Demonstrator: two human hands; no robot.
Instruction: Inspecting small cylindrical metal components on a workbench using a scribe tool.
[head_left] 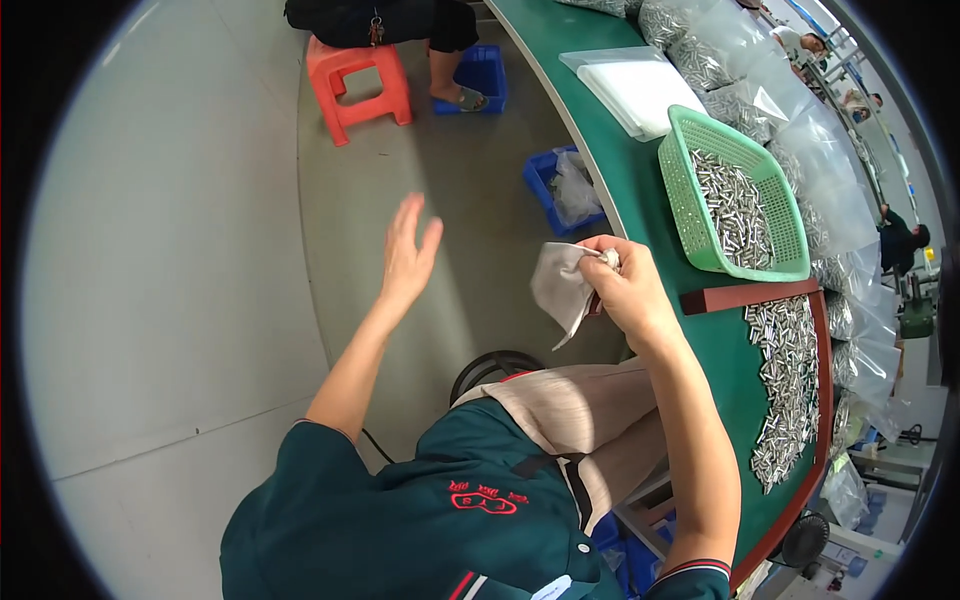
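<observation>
green table (640,190) bears mesh basket (735,195) of metal pins (730,210) (heaped).

Green basket (690,215) w/ metal pins, red stool (358,85), blue crate (545,180), clear bags (800,130), white trays (635,85)

A green surface (640,190) carries a green basket (680,190) of metal pins, a white tray stack (640,85) beyond it, loose pins (785,390) behind a wooden bar (745,296), and clear bags (830,200) along its far edge.

Small grey cloth (562,290), crumpled, hanging limp, pinched at top corner beside table edge.
</observation>
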